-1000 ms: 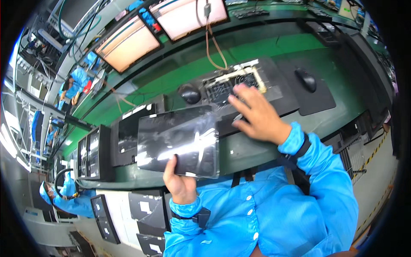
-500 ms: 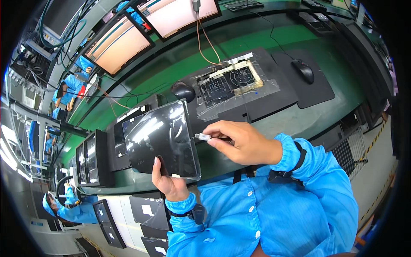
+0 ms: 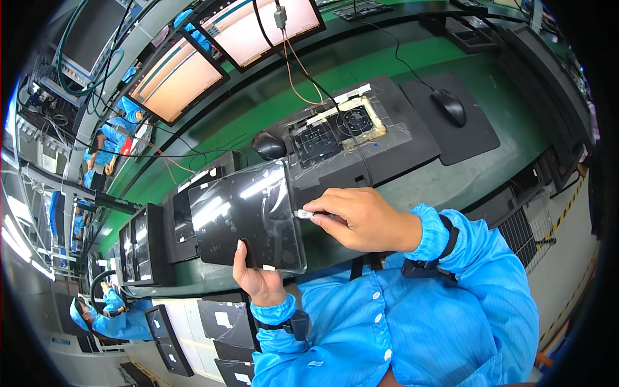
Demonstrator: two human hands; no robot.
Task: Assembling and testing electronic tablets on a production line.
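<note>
A black tablet (image 3: pixel 248 222) with a glossy screen and clear film past its edges is held tilted above the bench. My left hand (image 3: pixel 259 282) grips its lower edge, the thumb lying on the front. At the tablet's right edge, my right hand (image 3: pixel 367 220) pinches a cable plug (image 3: pixel 304 214) with a pale housing. The plug's tip meets that edge; whether it is seated in a port cannot be made out. A black cable (image 3: pixel 361 151) drops from above, over the fixture, to behind my right hand.
Beyond the tablet lies a taped-down black fixture (image 3: pixel 338 132) with a round pattern. Two mice (image 3: pixel 268 146) (image 3: pixel 449 107) and two monitors (image 3: pixel 177 80) (image 3: pixel 261 29) are farther back. Black trays (image 3: pixel 143 245) holding screens stand left. Co-workers in blue sit at far left.
My right hand has brought the plug up against the tablet's right edge, closing the small gap. A black cable now stretches across the fixture. The view has shifted slightly.
</note>
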